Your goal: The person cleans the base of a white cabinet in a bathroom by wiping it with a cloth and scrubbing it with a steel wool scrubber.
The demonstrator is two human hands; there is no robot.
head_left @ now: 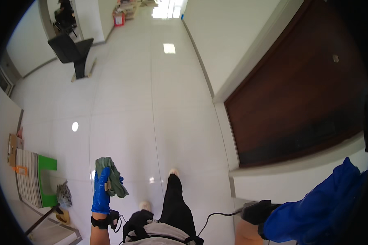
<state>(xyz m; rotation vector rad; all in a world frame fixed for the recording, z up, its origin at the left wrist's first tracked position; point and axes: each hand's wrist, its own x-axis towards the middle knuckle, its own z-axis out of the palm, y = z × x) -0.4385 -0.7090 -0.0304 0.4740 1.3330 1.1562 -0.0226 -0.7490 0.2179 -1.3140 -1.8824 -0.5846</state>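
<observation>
My left hand [101, 194], in a shiny blue glove, is closed around a crumpled grey-green cloth [115, 179]. The cloth hangs over the fingers and down past the hand's right side. A black strap and small box sit on that wrist. At the lower right my right forearm [248, 233] reaches outward, with a black device [255, 211] at the wrist. Beyond it bulges crumpled dark blue material [315, 208], which covers the place of my right hand. Its fingers are hidden, so their grip does not show.
Glossy white floor tiles [122, 106] stretch ahead. A dark brown door [298, 94] stands to the right. At the left are a green-sided stack [47, 179], a grey bundle [64, 195] and a brown pole [43, 219]. A black chair [71, 49] and red box [119, 19] stand farther off.
</observation>
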